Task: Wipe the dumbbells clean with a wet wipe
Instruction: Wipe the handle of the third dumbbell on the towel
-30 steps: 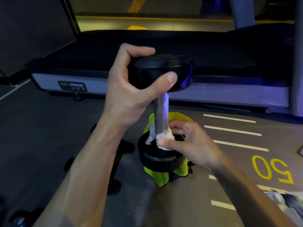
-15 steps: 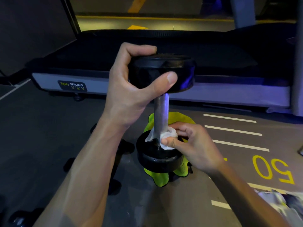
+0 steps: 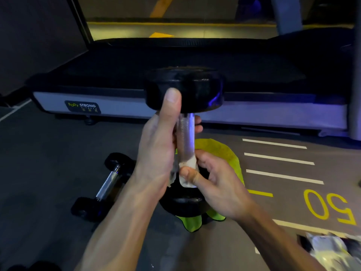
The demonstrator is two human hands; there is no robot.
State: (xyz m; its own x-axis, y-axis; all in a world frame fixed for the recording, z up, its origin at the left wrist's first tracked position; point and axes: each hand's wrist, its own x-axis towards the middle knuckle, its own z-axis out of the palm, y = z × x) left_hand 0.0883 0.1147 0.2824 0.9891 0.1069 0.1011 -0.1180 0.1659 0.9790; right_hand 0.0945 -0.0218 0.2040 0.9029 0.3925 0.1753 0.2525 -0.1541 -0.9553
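A black dumbbell (image 3: pixel 187 89) with a knurled metal handle stands upright in the middle of the head view. My left hand (image 3: pixel 158 145) grips the upper handle, its thumb resting up against the top weight. My right hand (image 3: pixel 213 178) pinches a white wet wipe (image 3: pixel 186 171) around the bottom of the handle, just above the lower weight (image 3: pixel 183 206). A second dumbbell (image 3: pixel 106 182) lies on the floor to the left.
A yellow-green cloth (image 3: pixel 224 153) lies on the floor under the upright dumbbell. A treadmill (image 3: pixel 117 98) stretches across behind it. White lines and a yellow "50" (image 3: pixel 328 208) mark the floor on the right. A crumpled packet (image 3: pixel 330 251) sits at the lower right.
My left hand has dropped from the top weight to the handle. The second dumbbell on the floor has come into sight. My right hand still holds the wipe low on the handle.
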